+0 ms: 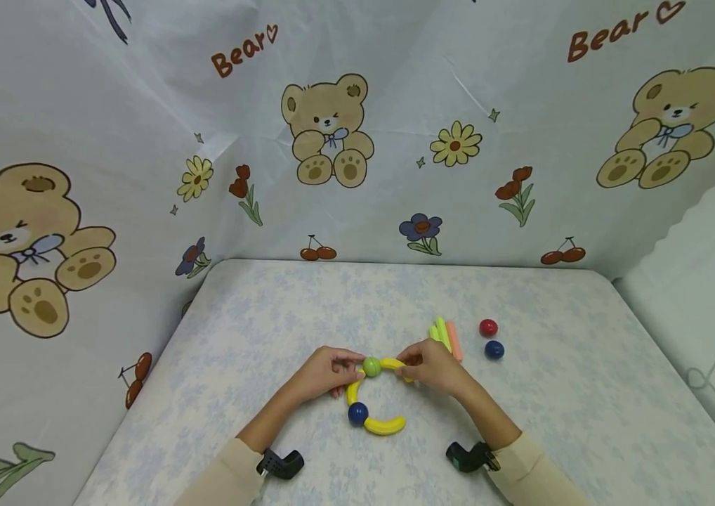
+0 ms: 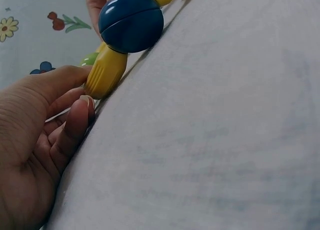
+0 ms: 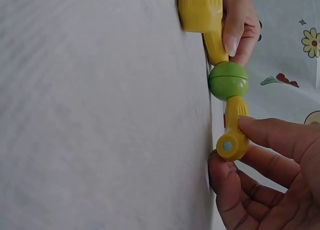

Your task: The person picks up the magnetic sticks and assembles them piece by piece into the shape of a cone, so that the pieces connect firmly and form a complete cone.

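A bear-print cloth [image 1: 522, 84] hangs behind a pale tabletop [image 1: 269, 316]; there the left hand [image 1: 321, 373] pinches a curved yellow rod [image 1: 352, 395], the right hand [image 1: 438, 367] another yellow rod [image 1: 390, 363]. A third rod [image 1: 385, 426] lies nearer the person; pastel sticks [image 1: 454, 340] lie beyond the right hand; a navy ball [image 1: 358, 414] touches the first and third rods, a green ball [image 1: 372, 366] the pinched pair; a red ball [image 1: 488, 327] and separate blue ball [image 1: 494, 350] sit farther right.

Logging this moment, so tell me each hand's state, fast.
Left hand: closed, holding the yellow piece between the blue ball and green ball.
Right hand: closed, holding the yellow arc right of the green ball.
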{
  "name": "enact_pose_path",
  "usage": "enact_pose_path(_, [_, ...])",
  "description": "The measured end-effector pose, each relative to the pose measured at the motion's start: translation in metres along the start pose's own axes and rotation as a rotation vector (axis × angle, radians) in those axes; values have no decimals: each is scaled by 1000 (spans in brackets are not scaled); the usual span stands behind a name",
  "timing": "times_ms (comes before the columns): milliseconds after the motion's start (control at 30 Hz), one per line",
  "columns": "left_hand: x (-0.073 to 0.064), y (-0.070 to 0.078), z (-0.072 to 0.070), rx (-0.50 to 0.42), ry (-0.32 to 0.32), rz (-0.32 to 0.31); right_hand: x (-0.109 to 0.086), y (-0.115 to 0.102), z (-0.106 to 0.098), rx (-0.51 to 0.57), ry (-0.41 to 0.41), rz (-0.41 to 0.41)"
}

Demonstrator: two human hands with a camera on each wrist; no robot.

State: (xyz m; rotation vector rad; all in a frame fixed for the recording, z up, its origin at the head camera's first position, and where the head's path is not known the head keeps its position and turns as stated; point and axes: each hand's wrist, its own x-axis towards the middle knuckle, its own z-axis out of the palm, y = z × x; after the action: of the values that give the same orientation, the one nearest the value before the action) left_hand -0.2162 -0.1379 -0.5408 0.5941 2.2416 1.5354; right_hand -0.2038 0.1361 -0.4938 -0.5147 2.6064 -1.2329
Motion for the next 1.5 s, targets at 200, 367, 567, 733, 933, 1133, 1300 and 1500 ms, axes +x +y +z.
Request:
enact_pose_path(200, [2, 4, -1, 7, -14, 2, 0, 0, -2, -13, 17, -5])
enact_pose_path(367, [3, 7, 0, 10, -29, 8, -1, 4, -3, -32, 31, -16])
enact_pose_path(567, [4, 10, 3, -9, -43, 10, -4, 8, -5, -59, 20, -41])
enact_pose_path(733, [6, 11, 3, 4, -29, 7, -4, 5, -8, -72, 25, -36])
enact_pose_path(933, [11, 8, -4, 12, -31, 3, -9, 3, -12, -78, 33, -14])
enact_pose_path(1133, [20, 6, -14, -58, -22, -18, -32, -1, -19, -89, 95, -41])
enact_pose_path(1300, [30, 16, -20, 45, 2, -15, -54, -8, -12, -78, 31, -74])
enact_pose_path(1500, [50, 37, -12, 241, -104, 66, -71, -23, 8, -53, -161, -122])
